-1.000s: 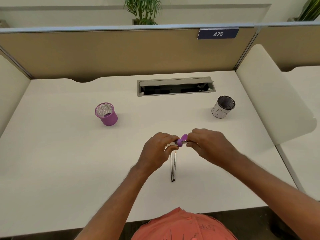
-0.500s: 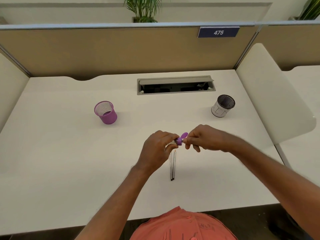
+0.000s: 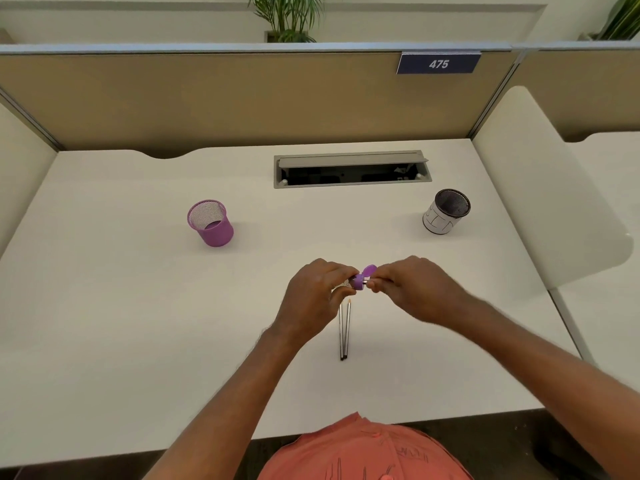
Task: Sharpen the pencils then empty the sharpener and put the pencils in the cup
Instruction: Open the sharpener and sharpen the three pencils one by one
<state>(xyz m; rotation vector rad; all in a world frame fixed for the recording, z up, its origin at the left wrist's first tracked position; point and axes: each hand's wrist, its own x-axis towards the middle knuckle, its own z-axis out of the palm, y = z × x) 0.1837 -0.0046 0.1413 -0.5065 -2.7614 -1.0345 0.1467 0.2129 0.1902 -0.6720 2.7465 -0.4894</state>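
Gripping one purple sharpener (image 3: 360, 280) in your left hand (image 3: 313, 299), your right hand (image 3: 412, 289) pinches a pencil against it above mid-surface. Two pencils (image 3: 344, 330) lie just below; two cups, purple (image 3: 210, 222) and black-rimmed (image 3: 446, 211), stand well apart, bare surface (image 3: 104, 323) between.

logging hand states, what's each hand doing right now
Left hand: closed, gripping the purple sharpener.
Right hand: closed, pinching a pencil at the sharpener; the pencil is almost wholly hidden.
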